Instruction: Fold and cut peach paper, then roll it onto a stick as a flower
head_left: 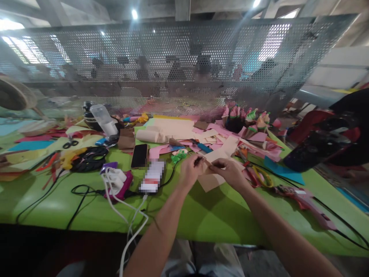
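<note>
My left hand (190,169) and my right hand (229,171) meet over the middle of the green table, fingers pinched together. Between them they hold a small tan piece of paper (206,164); its exact shape is too small and blurred to make out. Just beneath and behind lies a pale beige paper sheet (210,184). To the left of my left hand sits a small green and white crafted piece (179,155). A blue-handled tool (204,147) rests on paper scraps beyond my hands. Red and yellow scissors (263,176) lie to the right of my right hand.
A pink hot glue gun (314,209) lies at right, its cord trailing. Left are a lit phone (152,177), a dark phone (139,156), a power strip (117,184) with white cables and a yellow glue gun (70,157). A bottle (317,144) and perforated metal screen (173,69) stand beyond.
</note>
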The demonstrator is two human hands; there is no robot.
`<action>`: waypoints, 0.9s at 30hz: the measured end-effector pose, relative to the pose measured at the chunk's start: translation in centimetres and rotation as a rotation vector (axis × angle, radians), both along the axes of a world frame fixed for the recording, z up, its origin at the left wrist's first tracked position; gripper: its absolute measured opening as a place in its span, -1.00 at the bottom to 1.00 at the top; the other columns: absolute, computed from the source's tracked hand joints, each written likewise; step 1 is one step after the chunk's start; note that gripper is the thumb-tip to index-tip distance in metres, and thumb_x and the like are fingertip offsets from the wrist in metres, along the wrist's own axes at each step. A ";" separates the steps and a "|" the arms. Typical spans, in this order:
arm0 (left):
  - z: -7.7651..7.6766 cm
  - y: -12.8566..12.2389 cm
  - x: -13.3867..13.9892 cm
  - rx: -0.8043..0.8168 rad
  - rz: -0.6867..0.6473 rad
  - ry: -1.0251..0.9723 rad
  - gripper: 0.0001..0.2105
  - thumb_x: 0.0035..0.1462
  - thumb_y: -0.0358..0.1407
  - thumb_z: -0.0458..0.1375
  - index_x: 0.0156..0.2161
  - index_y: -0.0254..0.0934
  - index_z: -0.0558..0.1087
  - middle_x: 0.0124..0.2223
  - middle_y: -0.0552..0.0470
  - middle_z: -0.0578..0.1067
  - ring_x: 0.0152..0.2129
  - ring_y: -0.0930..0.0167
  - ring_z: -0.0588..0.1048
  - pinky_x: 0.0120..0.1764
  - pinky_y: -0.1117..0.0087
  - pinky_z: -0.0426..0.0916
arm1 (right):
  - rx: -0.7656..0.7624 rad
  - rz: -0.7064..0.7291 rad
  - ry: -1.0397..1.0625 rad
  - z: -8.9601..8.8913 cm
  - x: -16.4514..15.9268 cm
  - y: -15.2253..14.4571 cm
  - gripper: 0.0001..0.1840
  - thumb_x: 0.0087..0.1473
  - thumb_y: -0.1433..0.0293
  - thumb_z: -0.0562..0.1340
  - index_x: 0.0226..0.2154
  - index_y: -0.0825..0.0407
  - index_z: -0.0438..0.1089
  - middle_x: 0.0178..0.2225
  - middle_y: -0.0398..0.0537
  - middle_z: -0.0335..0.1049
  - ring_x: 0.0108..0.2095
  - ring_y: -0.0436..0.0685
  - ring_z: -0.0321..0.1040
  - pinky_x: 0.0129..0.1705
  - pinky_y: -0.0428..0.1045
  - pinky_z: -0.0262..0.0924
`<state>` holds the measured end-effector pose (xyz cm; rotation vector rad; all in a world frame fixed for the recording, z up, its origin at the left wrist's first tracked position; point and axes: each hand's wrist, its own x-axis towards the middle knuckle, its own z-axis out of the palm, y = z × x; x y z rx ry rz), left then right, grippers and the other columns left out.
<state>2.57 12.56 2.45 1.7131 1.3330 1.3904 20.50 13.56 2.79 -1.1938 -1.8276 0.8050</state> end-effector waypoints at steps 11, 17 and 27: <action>0.8 -0.4 -0.4 -0.210 -0.071 0.246 -0.79 0.01 -0.29 0.26 -0.55 -0.28 0.35 -0.58 0.18 0.29 -0.56 0.50 0.22 -0.48 0.45 0.02 | 0.060 -0.030 0.084 0.7 0.1 -0.4 -0.61 -0.09 0.06 0.38 -0.29 -0.02 0.55 -0.34 -0.03 0.55 -0.29 0.19 0.41 -0.26 0.04 0.24; 0.7 -0.5 -0.2 -0.218 -0.096 0.309 -0.92 -0.02 -0.28 0.27 -0.46 -0.22 0.54 -0.49 0.09 0.47 -0.50 0.42 0.38 -0.42 0.43 0.13 | 0.159 -0.074 0.102 0.5 -0.1 -0.4 -0.71 -0.04 0.10 0.34 -0.53 -0.02 0.52 -0.51 -0.06 0.46 -0.41 0.14 0.33 -0.31 0.04 0.17; 0.6 0.8 -0.9 -0.325 -0.135 -0.625 -0.58 -0.30 -0.09 0.45 -0.35 -0.32 0.53 -0.52 0.14 0.44 -0.53 0.51 0.38 -0.40 0.49 0.27 | -0.075 -0.112 0.396 0.2 0.3 0.0 -0.59 -0.24 0.03 0.44 -0.48 0.01 0.50 -0.48 -0.08 0.47 -0.41 0.11 0.34 -0.35 0.00 0.22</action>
